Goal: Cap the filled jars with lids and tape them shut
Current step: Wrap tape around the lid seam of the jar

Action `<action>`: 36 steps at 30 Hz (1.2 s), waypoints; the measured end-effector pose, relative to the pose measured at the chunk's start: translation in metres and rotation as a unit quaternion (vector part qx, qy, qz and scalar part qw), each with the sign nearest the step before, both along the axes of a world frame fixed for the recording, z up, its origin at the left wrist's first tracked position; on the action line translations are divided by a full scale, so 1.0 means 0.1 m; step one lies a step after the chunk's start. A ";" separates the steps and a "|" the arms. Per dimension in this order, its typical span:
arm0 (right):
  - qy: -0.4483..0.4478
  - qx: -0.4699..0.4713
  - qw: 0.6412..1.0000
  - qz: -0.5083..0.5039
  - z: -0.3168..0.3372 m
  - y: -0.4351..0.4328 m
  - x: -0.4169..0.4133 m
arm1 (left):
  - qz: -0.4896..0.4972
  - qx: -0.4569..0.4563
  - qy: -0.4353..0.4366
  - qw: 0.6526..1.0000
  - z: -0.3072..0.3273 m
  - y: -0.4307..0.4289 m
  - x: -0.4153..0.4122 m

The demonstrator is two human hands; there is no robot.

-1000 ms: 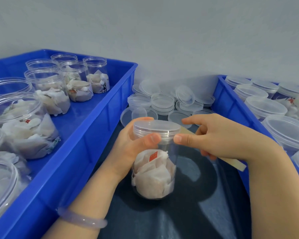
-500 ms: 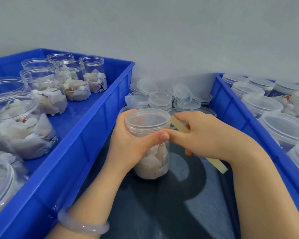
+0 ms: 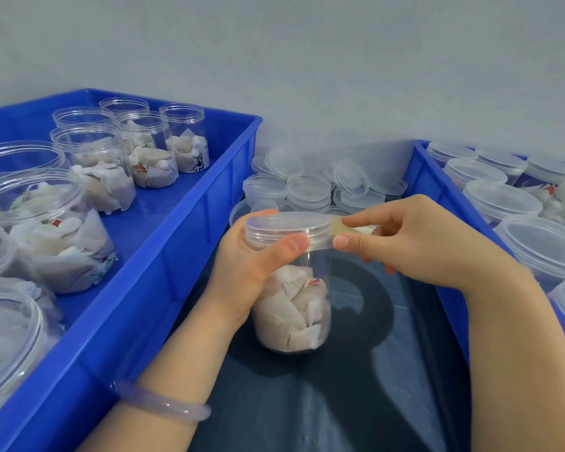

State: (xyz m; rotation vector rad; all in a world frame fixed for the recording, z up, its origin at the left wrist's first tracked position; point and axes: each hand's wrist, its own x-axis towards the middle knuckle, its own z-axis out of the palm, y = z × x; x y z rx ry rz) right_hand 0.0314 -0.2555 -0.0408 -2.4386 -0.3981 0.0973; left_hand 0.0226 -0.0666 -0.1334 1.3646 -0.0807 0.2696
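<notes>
A jar (image 3: 294, 308) of white sachets is standing upright on the dark counter (image 3: 340, 402), mid-scene, between two blue bins. A clear lid (image 3: 287, 228) is sitting on top of it. The left hand (image 3: 248, 272) is wrapping the jar's upper part from the left, grip clenched around it, thumb pressing on the lid's side wall. The right hand (image 3: 421, 246) is pinching a yellowish strip of tape (image 3: 346, 226) between thumb and forefinger, just right of the lid. The tape's left end looks to be touching the lid's edge. The left bin (image 3: 193, 256) is holding open filled jars (image 3: 95, 171). The right bin (image 3: 437, 197) is holding capped jars (image 3: 499, 200). Some loose lids (image 3: 310, 190) are lying heaped on the counter, far side, behind the jar. A pale bracelet (image 3: 163, 404) is sitting on the left wrist.
</notes>
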 end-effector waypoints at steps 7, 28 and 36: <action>0.012 0.007 1.000 0.002 -0.01 0.04 0.02 | -0.028 -0.016 0.007 0.999 0.00 0.01 -0.02; -0.004 -0.073 0.997 0.003 -0.01 0.18 -0.04 | 0.042 0.021 -0.014 0.999 -0.07 -0.16 -0.06; 0.025 -0.022 0.998 0.051 0.02 0.13 -0.06 | 0.067 -0.002 -0.009 0.998 -0.06 -0.03 0.02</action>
